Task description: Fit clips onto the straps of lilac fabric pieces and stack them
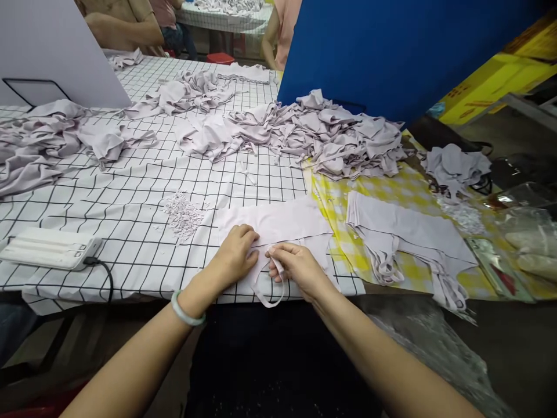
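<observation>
A pale lilac garment piece (278,220) with a wide band lies on the grid-patterned cloth at the table's front edge. My left hand (235,253) rests on the left part of this fabric, its thumb apart from its fingers. Close beside it, my right hand (298,266) pinches a thin fabric strap (272,303) near one end. The strap hangs in a loop over the table edge. What exactly lies between the right fingertips is too small to make out.
Right of me lies a neat stack of garments (404,226) with hanging straps. A heap of garments (339,133) spreads before the blue panel (369,52). Small scraps (183,215) and a white power bank (50,248) sit to the left. Other people sit across the table.
</observation>
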`<state>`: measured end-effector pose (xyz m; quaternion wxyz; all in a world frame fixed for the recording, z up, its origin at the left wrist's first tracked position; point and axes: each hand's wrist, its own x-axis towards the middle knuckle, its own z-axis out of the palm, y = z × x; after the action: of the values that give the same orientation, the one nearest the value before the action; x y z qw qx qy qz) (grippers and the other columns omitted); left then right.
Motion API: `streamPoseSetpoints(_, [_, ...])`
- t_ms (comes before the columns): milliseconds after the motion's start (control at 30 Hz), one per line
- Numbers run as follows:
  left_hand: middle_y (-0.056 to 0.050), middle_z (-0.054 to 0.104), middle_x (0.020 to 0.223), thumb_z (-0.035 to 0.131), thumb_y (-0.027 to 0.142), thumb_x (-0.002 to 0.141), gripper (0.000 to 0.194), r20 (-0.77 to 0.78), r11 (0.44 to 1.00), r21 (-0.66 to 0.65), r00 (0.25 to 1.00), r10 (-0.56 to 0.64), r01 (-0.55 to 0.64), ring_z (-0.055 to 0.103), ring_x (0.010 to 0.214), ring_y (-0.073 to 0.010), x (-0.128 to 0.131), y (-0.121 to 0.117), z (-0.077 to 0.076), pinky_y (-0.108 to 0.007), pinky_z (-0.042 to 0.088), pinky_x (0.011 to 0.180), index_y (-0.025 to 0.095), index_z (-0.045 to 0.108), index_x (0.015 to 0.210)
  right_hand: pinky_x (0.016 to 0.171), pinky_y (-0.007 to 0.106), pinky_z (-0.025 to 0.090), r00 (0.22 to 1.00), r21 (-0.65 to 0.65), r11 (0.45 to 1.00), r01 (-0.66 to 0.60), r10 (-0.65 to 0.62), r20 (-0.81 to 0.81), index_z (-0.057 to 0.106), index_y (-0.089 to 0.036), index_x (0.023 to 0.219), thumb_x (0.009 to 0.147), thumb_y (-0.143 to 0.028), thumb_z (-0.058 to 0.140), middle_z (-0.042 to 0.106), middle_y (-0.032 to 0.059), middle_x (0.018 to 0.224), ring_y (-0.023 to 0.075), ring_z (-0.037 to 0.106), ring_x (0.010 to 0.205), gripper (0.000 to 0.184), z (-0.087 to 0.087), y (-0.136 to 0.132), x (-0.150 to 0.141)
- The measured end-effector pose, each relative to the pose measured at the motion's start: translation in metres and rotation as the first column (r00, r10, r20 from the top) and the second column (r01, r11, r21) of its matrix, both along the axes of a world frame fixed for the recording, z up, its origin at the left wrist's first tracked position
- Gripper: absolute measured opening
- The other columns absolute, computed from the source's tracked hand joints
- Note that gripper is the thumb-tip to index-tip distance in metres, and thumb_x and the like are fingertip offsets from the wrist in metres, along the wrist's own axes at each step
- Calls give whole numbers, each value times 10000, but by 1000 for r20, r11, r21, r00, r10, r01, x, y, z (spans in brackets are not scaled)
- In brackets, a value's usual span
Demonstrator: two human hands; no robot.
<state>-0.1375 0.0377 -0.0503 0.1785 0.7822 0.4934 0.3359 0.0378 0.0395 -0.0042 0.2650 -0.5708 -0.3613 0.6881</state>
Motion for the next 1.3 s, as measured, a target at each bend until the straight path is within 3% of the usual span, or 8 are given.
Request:
streamPoseSetpoints(133, [-89, 647, 943, 529, 27, 795, 203, -26, 999, 32, 1000, 2, -1, 622, 887, -212, -6, 14, -12, -374, 560, 789, 174, 622, 901, 439, 206, 499, 999, -106, 994, 36, -39, -26, 680, -145, 726, 764, -235, 658, 628, 12, 574, 115, 609, 475, 100, -5, 8, -10])
streamPoseSetpoints(233, [-69, 675, 915, 528, 55, 833, 161, 100, 999, -27, 995, 30, -28, 645, 846, -178, -9, 15, -5, -328, 558, 756, 175, 634, 843, 442, 211, 515, 997, -136, 989, 62, -69, -47, 678, -137, 723, 780, -219, 629, 628, 14, 573, 118, 619, 472, 111, -7, 11, -16])
streamPoseSetpoints(400, [-40, 698, 863, 586, 112, 838, 136, 220, 966, -250, 968, 120, -63, 657, 797, -157, -9, 17, 8, -293, 539, 718, 187, 659, 750, 437, 212, 508, 984, -148, 978, 149, -162, -78, 660, -145, 698, 762, -215, 615, 610, 2, 558, 119, 614, 459, 106, -8, 20, -25])
streamPoseSetpoints(633, [-24, 687, 803, 595, 136, 822, 103, 224, 945, -304, 955, 196, -123, 624, 740, -146, -5, 19, 8, -277, 494, 666, 188, 659, 761, 420, 215, 493, 969, -148, 965, 218, -233, -87, 654, -149, 692, 726, -214, 620, 592, -10, 537, 118, 596, 447, 81, -11, 24, -28])
streamPoseSetpoints(1067, [-6, 672, 771, 594, 120, 807, 107, 217, 939, -320, 956, 199, -123, 616, 747, -151, -6, 18, 9, -283, 486, 684, 197, 656, 764, 411, 204, 489, 963, -162, 961, 222, -243, -119, 670, -148, 701, 717, -217, 623, 587, -17, 526, 108, 585, 429, 85, -12, 27, -32])
streamPoseSetpoints(1300, [-25, 682, 832, 608, 157, 818, 70, 225, 903, -411, 946, 234, -125, 612, 805, -167, -5, 19, 12, -309, 487, 728, 189, 651, 773, 405, 196, 472, 975, -162, 970, 179, -197, -103, 655, -141, 673, 739, -217, 594, 579, -18, 523, 100, 574, 414, 118, -11, 28, -32])
